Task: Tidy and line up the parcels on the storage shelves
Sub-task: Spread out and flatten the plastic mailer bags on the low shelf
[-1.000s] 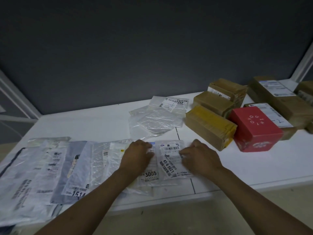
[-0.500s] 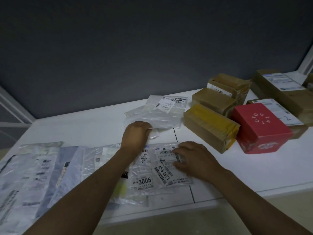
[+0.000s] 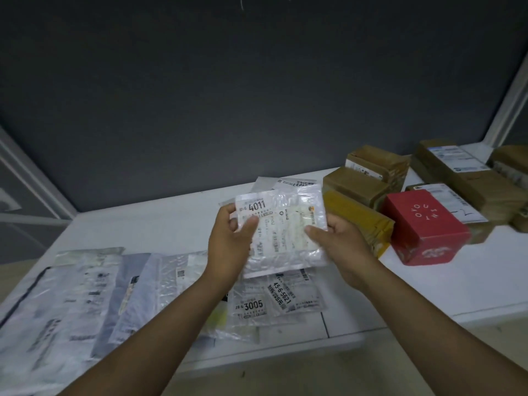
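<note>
The left hand [image 3: 228, 247] and the right hand [image 3: 340, 247] pinch the clear 4011 parcel [image 3: 285, 232] by its side edges, label up, above the shelf [image 3: 143, 224] near its front edge, probably for reading before it joins the bag row [image 3: 100, 295].

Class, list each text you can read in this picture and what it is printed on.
"4011": clear bag between left hand and right hand.
"3005": flat bag on the shelf.
"45-6-5621": overlapping bag right of it.
"YOU INTO", ringed: red box.
Other print too blurred.
</note>
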A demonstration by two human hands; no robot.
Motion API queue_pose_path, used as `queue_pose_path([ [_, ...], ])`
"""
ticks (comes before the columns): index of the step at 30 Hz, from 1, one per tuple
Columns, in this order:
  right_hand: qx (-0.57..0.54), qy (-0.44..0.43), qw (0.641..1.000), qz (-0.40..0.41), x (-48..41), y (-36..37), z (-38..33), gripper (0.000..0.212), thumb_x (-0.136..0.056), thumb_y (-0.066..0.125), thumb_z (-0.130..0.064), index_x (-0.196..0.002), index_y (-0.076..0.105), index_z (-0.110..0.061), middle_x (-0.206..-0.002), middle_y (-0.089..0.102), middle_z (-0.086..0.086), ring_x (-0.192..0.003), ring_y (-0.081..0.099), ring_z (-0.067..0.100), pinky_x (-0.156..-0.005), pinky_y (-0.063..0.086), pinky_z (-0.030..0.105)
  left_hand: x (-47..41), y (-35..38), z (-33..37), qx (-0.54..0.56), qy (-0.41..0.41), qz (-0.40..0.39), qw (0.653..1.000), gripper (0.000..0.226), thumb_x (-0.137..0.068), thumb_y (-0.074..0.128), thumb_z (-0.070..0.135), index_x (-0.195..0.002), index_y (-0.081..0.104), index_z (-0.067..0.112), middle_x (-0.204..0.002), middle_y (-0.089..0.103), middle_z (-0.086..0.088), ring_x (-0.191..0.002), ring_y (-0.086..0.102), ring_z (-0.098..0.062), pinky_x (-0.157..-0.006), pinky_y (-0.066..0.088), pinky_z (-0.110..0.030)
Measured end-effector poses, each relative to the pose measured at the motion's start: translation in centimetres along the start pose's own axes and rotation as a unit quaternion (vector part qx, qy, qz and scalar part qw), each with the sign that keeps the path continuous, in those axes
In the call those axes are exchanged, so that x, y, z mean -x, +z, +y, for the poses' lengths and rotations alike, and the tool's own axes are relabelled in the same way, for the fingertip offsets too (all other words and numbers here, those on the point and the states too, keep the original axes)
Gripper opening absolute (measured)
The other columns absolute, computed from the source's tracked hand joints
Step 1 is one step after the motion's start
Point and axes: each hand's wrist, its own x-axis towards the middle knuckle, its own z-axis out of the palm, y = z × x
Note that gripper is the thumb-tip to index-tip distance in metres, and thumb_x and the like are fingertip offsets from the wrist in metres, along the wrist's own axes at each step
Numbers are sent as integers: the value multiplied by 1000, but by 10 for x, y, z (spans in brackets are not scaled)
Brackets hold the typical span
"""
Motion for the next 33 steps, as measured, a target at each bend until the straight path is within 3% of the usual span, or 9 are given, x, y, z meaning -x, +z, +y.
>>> queue_pose_path([
  [4, -54, 34, 997, 35, 5, 0, -1, 19, -89, 66, -7, -108, 65, -11, -100, 74, 5, -88, 72, 22, -79, 58, 42, 9, -11, -7, 13, -104, -87, 991, 29, -88, 69, 16, -112, 54, 19, -103, 73, 3, -89, 72, -14, -82, 59, -39],
  [7, -39, 37, 998, 13, 12, 2, -5, 22, -89, 66, -7, -110, 61, -9, -105, 72, 7, -86, 71, 20, -68, 57, 35, 11, -17, -9, 1, -111, -51, 993, 15, -91, 64, 12, -104, 61, 16, -104, 73, -2, -89, 72, -16, -82, 58, -42],
  [13, 72, 1, 997, -1, 17, 4, -12, 44, -80, 77, -17, -119, 56, -21, -118, 65, -1, -101, 65, 15, -86, 56, 37, 13, -29, 1, -93, 22, -72, 993, 27, -93, 60, 12, -116, 67, 24, -103, 71, 9, -94, 68, -9, -76, 55, -20],
  [19, -10, 84, 996, 3, 29, 21, -7, 7, -89, 68, -16, -94, 68, -11, -93, 74, 8, -74, 69, 17, -67, 59, 33, 10, -30, 4, 178, -169, -20, 969, 51, -85, 71, 11, -125, 42, 22, -103, 73, -9, -92, 71, -25, -85, 57, -46],
  [23, 169, 12, 986, 0, 29, 37, 12, 25, -88, 69, -34, -104, 66, -15, -104, 70, 3, -93, 66, 18, -86, 54, 39, 12, -38, -12, -29, -141, 13, 989, 28, -85, 69, 9, -108, 54, 13, -110, 67, -2, -93, 67, -22, -85, 56, -43],
  [26, 416, -86, 900, -101, 39, 46, 28, 63, -84, 66, -51, -136, 49, -21, -129, 56, -1, -116, 53, 15, -93, 43, 30, 4, -62, -19, -120, -106, 72, 984, 30, -88, 64, 10, -115, 54, 16, -109, 63, -2, -97, 62, -23, -88, 53, -39],
  [29, 616, -160, 743, -207, 44, 53, 52, 92, -79, 55, -72, -152, 21, -27, -158, 23, 8, -143, 25, 26, -114, 27, 40, -2, -87, -30, -194, -105, 50, 974, 36, -87, 63, 10, -123, 56, 13, -109, 63, -3, -98, 60, -24, -86, 50, -33],
  [31, 679, -160, 677, -235, 45, 58, 60, 90, -84, 52, -68, -154, 12, -27, -161, 9, 11, -146, 15, 32, -116, 22, 44, -2, -98, -35, -217, -127, 24, 968, 34, -87, 64, 11, -120, 57, 15, -104, 63, -2, -92, 60, -23, -80, 47, -30],
  [33, 708, -198, 643, -215, 44, 59, 63, 73, -92, 47, -56, -150, 22, -20, -154, 24, 15, -138, 31, 33, -104, 37, 42, -1, -106, -40, -218, -142, 20, 965, 29, -86, 65, 11, -113, 58, 17, -101, 65, -4, -87, 62, -23, -76, 50, -30],
])
